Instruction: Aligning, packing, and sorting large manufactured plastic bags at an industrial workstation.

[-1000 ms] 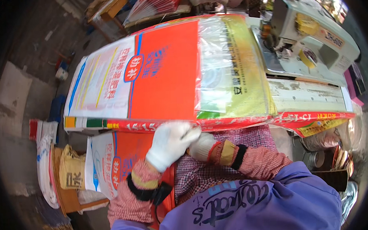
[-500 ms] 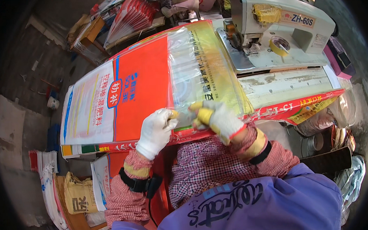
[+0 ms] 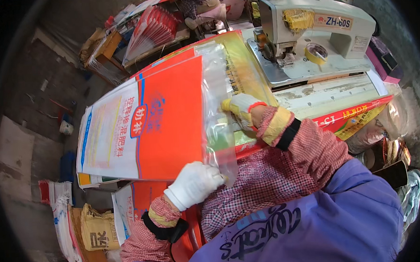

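A large orange, white and blue woven sack (image 3: 152, 124) lies across the work table, with a clear plastic liner (image 3: 217, 116) sticking out of its open end. My left hand (image 3: 196, 181), in a white glove, pinches the near corner of the liner and sack mouth. My right hand (image 3: 241, 109), in a white and yellow glove, grips the liner's far side beside the sack's yellow-green edge. Both forearms wear red checked sleeves.
An industrial sewing machine (image 3: 309, 31) stands on the table at the upper right, with a roll of tape (image 3: 316, 53) on its bed. More printed sacks (image 3: 133, 208) lie below on the left. Stacked sacks (image 3: 152, 29) and wooden furniture stand at the back.
The sack has shifted left and swung round. My hands, close together at its near edge before, have spread apart along the liner, the right reaching farther away.
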A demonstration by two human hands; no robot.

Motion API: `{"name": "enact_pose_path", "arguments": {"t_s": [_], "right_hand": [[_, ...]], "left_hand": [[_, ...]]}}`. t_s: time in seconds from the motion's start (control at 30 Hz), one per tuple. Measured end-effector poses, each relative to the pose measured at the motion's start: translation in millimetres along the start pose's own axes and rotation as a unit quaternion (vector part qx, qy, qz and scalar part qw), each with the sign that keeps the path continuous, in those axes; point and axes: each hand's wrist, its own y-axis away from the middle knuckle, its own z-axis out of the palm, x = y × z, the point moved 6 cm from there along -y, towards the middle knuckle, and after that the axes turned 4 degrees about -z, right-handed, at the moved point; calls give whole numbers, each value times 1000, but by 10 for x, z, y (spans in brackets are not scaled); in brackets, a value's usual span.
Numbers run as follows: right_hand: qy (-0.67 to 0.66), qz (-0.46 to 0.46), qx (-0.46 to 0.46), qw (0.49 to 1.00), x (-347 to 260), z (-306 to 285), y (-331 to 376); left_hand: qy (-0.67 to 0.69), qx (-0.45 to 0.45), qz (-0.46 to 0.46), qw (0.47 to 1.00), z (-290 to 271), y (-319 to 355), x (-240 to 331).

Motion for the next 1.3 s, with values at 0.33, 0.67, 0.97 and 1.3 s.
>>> {"name": "enact_pose_path", "arguments": {"t_s": [0.33, 0.67, 0.97, 1.3], "right_hand": [[419, -311, 82, 849, -488, 551, 189], [723, -128, 107, 670, -687, 11, 196], [347, -460, -95, 811, -1018, 872, -47], [-280, -204, 170, 923, -366, 282, -1085]], "left_hand": [[452, 315, -345, 760, 12, -186, -1022], [584, 551, -200, 561, -813, 715, -1476], [400, 496, -259, 726, -1034, 569, -978], [270, 231, -204, 912, -1098, 688, -171]]}}
